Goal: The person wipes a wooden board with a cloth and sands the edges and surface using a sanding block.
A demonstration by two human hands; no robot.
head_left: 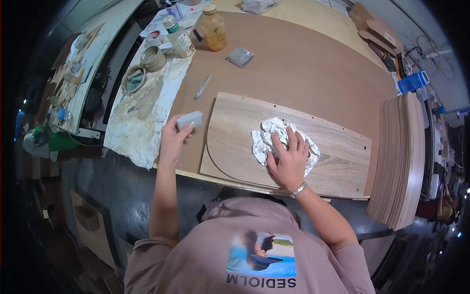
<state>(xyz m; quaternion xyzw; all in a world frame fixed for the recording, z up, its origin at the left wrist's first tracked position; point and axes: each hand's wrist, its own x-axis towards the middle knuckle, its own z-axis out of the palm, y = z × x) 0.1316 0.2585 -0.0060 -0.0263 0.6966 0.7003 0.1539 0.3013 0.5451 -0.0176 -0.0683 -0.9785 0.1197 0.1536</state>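
My left hand [174, 139] is closed around a grey rectangular block [190, 120], held beside the left end of a wood-grain panel [235, 122]. The panel lies flat, with small dark holes along its edges and one rounded corner. On its middle, my right hand [290, 161] presses down on a crumpled white cloth [268, 133]; its fingers are bent a little and spread over the folds. Part of the cloth is hidden under the palm. Another board edge shows beneath the panel at the lower left.
A thin metal strip [202, 88] and a small grey packet [240, 57] lie on the brown board [293, 54]. Jars [214, 29], a bottle [178, 38] and a round tub [134, 80] stand at the back left. Stacked panels [395, 161] rise at right, near a blue container [412, 82].
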